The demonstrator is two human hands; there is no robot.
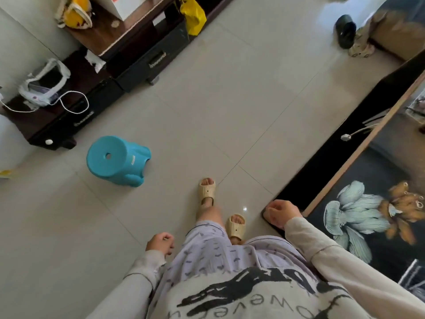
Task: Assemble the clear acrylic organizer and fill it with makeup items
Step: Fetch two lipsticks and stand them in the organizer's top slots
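I stand on a tiled floor and look down at my legs and beige slippers. My left hand (159, 244) hangs at my side with loosely curled fingers and holds nothing. My right hand (281, 212) hangs beside the corner of a dark table (358, 171), fingers loosely curled, also holding nothing. At the far right edge, on that table, a clear object (417, 109) shows partly; I cannot tell what it is. No makeup items are visible.
A blue plastic stool (117, 160) stands on the floor to my left. A dark low cabinet (92, 88) with bags and a white cable runs along the far left. The table with a flower-pattern top is on my right. Shoes (351, 38) lie at the far right.
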